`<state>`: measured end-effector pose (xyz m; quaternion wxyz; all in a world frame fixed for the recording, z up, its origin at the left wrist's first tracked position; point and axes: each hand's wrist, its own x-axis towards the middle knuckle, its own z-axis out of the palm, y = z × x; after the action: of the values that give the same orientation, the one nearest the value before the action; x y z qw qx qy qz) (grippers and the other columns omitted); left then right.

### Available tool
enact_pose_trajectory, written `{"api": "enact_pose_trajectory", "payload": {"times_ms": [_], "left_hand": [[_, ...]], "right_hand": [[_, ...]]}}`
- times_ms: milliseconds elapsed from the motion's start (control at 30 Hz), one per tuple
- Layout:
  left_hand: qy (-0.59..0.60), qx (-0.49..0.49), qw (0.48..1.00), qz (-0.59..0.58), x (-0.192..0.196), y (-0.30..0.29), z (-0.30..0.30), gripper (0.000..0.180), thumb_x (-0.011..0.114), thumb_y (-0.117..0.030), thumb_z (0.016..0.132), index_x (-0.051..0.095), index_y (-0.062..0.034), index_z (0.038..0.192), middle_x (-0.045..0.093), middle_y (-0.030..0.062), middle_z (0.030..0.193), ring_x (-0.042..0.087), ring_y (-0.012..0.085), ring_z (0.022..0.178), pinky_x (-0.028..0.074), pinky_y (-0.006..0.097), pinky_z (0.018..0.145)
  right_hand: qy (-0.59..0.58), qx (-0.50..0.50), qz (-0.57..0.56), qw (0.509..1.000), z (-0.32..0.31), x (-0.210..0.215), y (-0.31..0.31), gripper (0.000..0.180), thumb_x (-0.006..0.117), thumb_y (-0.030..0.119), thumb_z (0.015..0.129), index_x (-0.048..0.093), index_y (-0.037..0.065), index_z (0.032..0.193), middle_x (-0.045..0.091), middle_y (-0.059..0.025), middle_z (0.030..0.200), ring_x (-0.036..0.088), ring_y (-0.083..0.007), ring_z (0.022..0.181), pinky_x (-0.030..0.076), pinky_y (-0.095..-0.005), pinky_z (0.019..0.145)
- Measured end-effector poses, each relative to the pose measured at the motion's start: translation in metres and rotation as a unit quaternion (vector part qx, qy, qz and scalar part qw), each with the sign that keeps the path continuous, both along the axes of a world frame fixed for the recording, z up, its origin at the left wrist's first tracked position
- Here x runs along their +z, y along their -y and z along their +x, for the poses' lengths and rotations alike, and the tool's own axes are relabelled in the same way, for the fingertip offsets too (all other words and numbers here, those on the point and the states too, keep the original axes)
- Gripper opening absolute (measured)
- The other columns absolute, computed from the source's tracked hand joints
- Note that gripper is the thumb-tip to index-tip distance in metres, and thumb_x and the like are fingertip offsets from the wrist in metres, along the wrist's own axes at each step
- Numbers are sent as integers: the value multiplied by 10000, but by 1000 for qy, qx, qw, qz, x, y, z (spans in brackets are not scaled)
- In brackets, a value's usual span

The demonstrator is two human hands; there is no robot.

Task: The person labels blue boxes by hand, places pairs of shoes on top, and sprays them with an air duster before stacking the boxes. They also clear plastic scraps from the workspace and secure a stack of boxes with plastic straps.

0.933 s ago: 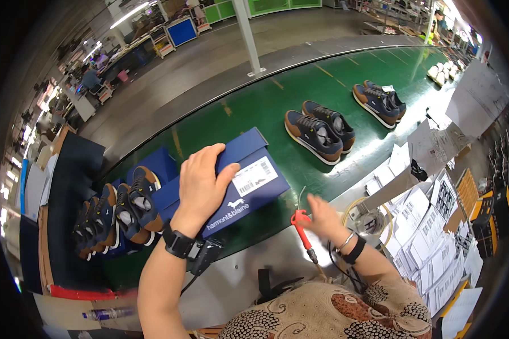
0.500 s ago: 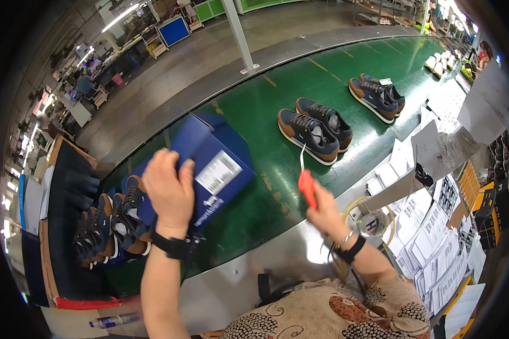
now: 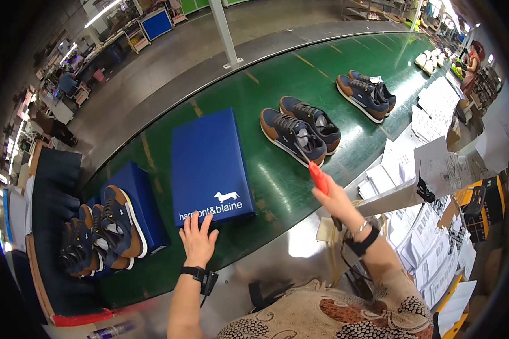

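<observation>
A closed blue shoebox with a white dog logo lies flat on the green belt. My left hand rests on its near edge, fingers spread over the lid. My right hand grips a red-handled tool with a thin metal tip; its exact kind is unclear. The tip points at a pair of navy and brown sneakers standing right of the box. Farther right stands another similar pair with a white tag. To the left, several like sneakers stand crowded against another blue box.
The green belt curves away to the far right, where pale shoes stand. Paper sheets are stacked at the right behind a metal panel. A white post rises beyond the belt. A person stands at the far right.
The shoebox, tilted up under my left hand before, now lies flat with its lid upward. My left hand has moved down to its near edge. The tool stays in my right hand.
</observation>
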<state>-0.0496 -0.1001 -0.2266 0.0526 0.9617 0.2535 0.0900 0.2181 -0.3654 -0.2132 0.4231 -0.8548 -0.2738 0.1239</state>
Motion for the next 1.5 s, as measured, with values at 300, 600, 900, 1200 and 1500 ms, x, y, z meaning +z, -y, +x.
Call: {"api": "enact_pose_trajectory", "payload": {"times_ms": [300, 600, 900, 1200, 1500], "left_hand": [[62, 10, 995, 77, -7, 2, 8, 425, 654, -217, 754, 538, -212, 1163, 470, 152, 1185, 436, 353, 1070, 375, 470, 863], [42, 37, 991, 125, -12, 29, -10, 461, 678, -273, 714, 541, -244, 1153, 522, 88, 1032, 493, 271, 857, 386, 407, 717], [76, 56, 990, 104, -7, 11, -13, 487, 716, -306, 696, 545, -246, 1149, 514, 18, 892, 470, 228, 802, 375, 411, 750], [66, 111, 988, 79, -9, -14, -1, 475, 712, -304, 707, 545, -260, 1149, 534, 30, 888, 497, 255, 819, 400, 423, 730], [133, 119, 981, 78, -18, -6, -3, 509, 710, -258, 691, 530, -176, 1160, 532, 59, 1008, 489, 259, 910, 369, 422, 814]], "right_hand": [[-58, -100, -13, 993, -31, -27, 39, 498, 609, 243, 810, 424, 49, 1230, 578, -227, 1003, 567, -376, 945, 442, -400, 819], [54, 1, -175, 983, -38, -57, 11, 850, 737, 264, 586, 342, 72, 1313, 459, -248, 1143, 473, -407, 1047, 409, -437, 896], [210, -11, -281, 936, 128, -16, -59, 721, 670, 102, 544, 457, 110, 1233, 296, -248, 1373, 273, -406, 1277, 270, -447, 1040], [50, 170, -432, 885, 207, -2, -59, 925, 834, 363, 359, 524, 255, 1224, 468, -155, 1283, 465, -309, 1171, 412, -382, 960], [292, 175, -381, 860, 182, -35, -40, 599, 822, 307, 494, 556, 248, 1027, 607, -75, 958, 563, -284, 951, 380, -468, 902]]}}
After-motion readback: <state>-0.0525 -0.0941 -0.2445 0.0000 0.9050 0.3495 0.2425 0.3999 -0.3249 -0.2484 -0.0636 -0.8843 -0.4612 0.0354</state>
